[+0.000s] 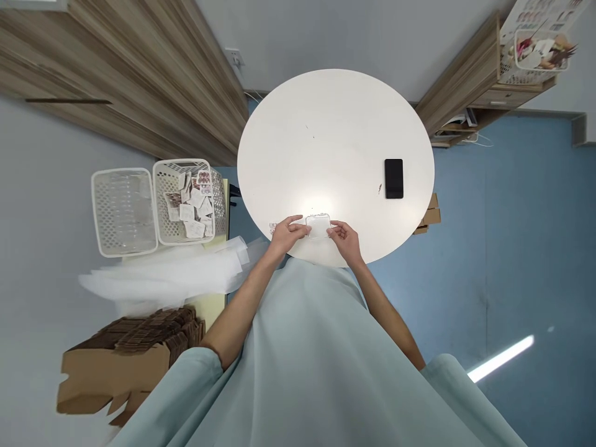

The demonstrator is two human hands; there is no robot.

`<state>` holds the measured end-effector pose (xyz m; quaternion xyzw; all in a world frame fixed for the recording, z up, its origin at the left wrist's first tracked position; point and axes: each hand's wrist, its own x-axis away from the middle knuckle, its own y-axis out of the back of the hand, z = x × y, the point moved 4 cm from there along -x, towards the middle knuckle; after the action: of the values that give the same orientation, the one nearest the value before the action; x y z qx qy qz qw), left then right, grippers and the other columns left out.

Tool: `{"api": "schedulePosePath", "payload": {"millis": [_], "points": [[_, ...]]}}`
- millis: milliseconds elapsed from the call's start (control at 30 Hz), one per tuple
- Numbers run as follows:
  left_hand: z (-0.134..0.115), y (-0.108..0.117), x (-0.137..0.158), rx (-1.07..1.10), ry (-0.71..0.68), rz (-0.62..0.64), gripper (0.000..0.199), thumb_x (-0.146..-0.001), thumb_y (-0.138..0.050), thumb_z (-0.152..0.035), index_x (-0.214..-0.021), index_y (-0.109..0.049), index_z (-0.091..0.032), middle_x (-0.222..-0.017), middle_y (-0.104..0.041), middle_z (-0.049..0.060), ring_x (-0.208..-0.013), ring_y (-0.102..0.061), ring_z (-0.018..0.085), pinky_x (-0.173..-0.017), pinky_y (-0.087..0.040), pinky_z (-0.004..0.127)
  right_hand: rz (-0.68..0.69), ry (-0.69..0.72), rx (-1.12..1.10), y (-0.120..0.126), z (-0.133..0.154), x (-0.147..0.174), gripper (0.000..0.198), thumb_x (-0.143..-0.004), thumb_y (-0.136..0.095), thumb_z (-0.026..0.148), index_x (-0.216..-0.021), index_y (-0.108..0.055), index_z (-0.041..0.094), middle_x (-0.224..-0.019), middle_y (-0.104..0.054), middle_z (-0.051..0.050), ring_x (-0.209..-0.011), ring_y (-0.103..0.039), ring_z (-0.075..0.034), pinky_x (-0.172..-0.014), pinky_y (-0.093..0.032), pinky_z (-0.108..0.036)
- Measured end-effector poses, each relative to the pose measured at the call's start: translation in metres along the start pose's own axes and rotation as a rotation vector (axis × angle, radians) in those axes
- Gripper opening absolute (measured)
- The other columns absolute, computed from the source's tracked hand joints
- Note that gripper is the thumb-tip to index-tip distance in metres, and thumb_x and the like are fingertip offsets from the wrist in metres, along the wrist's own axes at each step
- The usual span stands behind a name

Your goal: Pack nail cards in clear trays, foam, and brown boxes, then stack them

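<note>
A small clear plastic box (318, 226) is at the near edge of the round white table (335, 130). My left hand (289, 233) grips its left side between thumb and fingers. On the opposite side, my right hand (344, 239) pinches the right edge of the same box. Whether the box holds anything cannot be made out. Just left of my left hand lies a small card with reddish spots (272, 228), partly hidden by the hand.
A black phone (393, 179) lies on the table's right. To the left stand a basket of small packets (183, 234), a basket of clear plastic pieces (125, 211), white wrapping sheets (177, 270) and flattened cardboard boxes (116, 369). Wooden cabinets (186, 81) flank the table.
</note>
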<state>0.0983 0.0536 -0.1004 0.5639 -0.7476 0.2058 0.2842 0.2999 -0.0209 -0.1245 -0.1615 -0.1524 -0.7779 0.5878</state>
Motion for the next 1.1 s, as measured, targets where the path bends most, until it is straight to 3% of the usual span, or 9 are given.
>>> {"api": "schedulePosePath", "payload": {"millis": [433, 600, 800, 933, 1100], "points": [[-0.01, -0.044, -0.016, -0.053, -0.024, -0.063, 0.065, -0.069, -0.09, -0.043, -0.125, -0.068, -0.018, -0.097, -0.083, 0.008, -0.098, -0.075, 0.026, -0.098, -0.056, 0.044, 0.099, 0.146, 0.239, 0.057, 0.009, -0.035, 0.035, -0.096, -0.067, 0.053, -0.118, -0.073, 0.026, -0.099, -0.079, -0.005, -0.088, -0.073, -0.022, -0.089, -0.059, -0.042], [-0.014, -0.056, -0.015, -0.049, -0.022, -0.08, 0.064, -0.069, -0.09, -0.046, -0.123, -0.069, -0.018, -0.097, -0.083, 0.009, -0.098, -0.075, 0.026, -0.098, -0.055, 0.045, -0.073, 0.293, 0.395, 0.114, 0.018, -0.085, 0.047, -0.101, -0.057, 0.054, -0.136, -0.063, 0.024, -0.127, -0.076, -0.013, -0.097, -0.072, -0.025, -0.083, -0.061, -0.043], [-0.013, -0.062, -0.013, -0.094, -0.007, -0.099, 0.064, -0.068, -0.092, -0.048, -0.122, -0.071, -0.019, -0.098, -0.083, 0.009, -0.1, -0.076, 0.027, -0.102, -0.054, 0.046, -0.27, 0.355, 0.594, 0.189, 0.023, -0.164, 0.051, -0.106, -0.048, 0.051, -0.148, -0.054, 0.023, -0.141, -0.067, -0.018, -0.107, -0.067, -0.027, -0.102, -0.055, -0.052], [-0.014, -0.063, -0.013, -0.102, -0.013, -0.127, 0.064, -0.067, -0.091, -0.05, -0.12, -0.071, -0.02, -0.096, -0.083, 0.008, -0.1, -0.076, 0.028, -0.104, -0.053, 0.047, -0.307, 0.351, 0.667, 0.211, 0.025, -0.2, 0.045, -0.107, -0.046, 0.044, -0.144, -0.055, 0.021, -0.141, -0.067, -0.017, -0.11, -0.064, -0.028, -0.109, -0.051, -0.055], [-0.015, -0.061, -0.013, -0.104, -0.006, -0.137, 0.066, -0.067, -0.092, -0.052, -0.122, -0.071, -0.02, -0.099, -0.083, 0.009, -0.101, -0.076, 0.028, -0.104, -0.053, 0.046, -0.272, 0.288, 0.713, 0.217, 0.016, -0.223, 0.042, -0.106, -0.045, 0.038, -0.141, -0.057, 0.02, -0.14, -0.066, -0.017, -0.121, -0.059, -0.03, -0.111, -0.05, -0.057]]}}
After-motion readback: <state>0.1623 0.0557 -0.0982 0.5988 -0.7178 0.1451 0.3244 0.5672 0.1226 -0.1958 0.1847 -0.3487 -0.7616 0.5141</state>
